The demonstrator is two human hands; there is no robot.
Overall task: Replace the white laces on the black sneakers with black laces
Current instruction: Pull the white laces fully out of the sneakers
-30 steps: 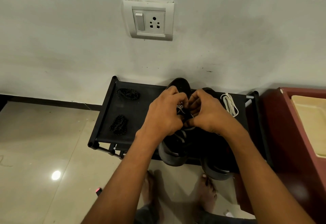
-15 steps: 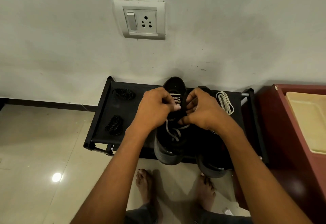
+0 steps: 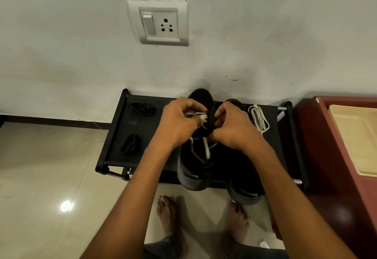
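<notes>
Pale plaster wall with scuff marks rises behind a low black shoe rack [image 3: 114, 136], a fabric shelf stretched on a tube frame with bare metal rod ends, standing on glossy cream floor tiles [image 3: 40, 177]. Two black sneakers sit side by side on it, toes to the wall and heels overhanging the front edge: the left sneaker [image 3: 193, 167] with a loose white lace [image 3: 206, 150] looping over its tongue, the right sneaker [image 3: 242, 193] mostly hidden under the forearm. The left hand [image 3: 177, 124] pinches the white lace near the upper eyelets; the right hand [image 3: 232, 128] has its fingers curled on the shoe's upper part, though exactly what that grip closes on is hidden. Two coiled, knobbly black laces [image 3: 140, 109] [image 3: 130, 144] lie on the shelf's open left part. A bundled white lace [image 3: 260, 118] lies beside the right sneaker. A red cabinet [image 3: 326, 156] stands just beside the rack's right end.
</notes>
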